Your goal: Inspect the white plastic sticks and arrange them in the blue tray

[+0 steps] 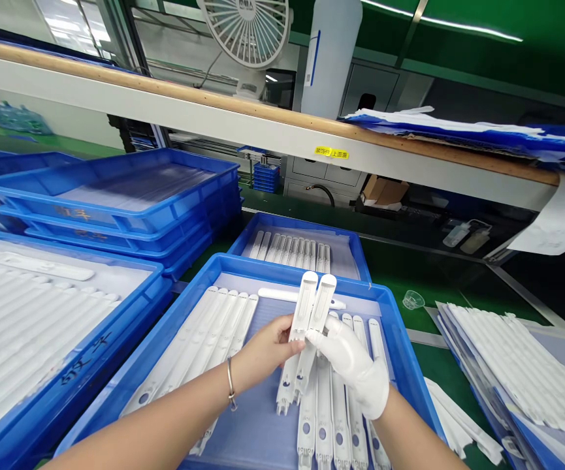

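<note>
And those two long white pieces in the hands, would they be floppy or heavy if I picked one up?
Probably stiff: the white pieces stick out straight beyond the left hand and the gloved right hand. Likely light, as they look like slim plastic with hollowed faces. The small prongs at their lower ends look thin, so they might snap.
</note>
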Demonstrator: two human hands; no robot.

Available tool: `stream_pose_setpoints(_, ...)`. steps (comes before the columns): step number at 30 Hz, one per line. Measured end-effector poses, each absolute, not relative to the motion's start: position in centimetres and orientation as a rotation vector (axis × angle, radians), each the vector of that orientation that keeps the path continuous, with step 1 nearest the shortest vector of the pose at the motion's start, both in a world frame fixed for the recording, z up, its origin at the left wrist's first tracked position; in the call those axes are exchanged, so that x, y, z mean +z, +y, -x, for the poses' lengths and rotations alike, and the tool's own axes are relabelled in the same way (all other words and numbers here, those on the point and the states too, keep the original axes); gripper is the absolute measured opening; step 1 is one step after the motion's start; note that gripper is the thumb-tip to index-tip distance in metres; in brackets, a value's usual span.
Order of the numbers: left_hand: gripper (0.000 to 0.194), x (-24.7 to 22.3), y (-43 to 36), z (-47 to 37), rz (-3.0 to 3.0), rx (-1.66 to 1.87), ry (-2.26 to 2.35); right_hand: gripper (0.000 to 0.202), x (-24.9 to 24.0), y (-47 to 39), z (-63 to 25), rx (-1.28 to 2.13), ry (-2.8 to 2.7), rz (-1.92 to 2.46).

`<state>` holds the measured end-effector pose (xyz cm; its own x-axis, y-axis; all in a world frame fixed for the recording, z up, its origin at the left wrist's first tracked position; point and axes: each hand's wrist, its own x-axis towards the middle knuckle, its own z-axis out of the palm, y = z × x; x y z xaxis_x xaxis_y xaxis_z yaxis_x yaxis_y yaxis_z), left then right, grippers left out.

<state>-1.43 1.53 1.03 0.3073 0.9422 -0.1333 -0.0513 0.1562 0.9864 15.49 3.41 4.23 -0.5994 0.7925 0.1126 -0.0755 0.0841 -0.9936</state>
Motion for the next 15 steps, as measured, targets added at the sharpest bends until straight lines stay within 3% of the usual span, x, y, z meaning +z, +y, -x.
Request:
stream_pose_setpoints(7, 0.049, 1.1, 1.5, 1.6, -1.192, 0.874, 1.007, 0.036, 4.0, 3.6, -15.5, 1.605, -1.698, 0.811)
stream_pose_setpoints(15, 0.053, 0.8, 1.9, 2.6, -1.082, 0.600, 1.015, 0.051, -1.0, 5.3, -15.1, 1.722, -1.618, 1.247)
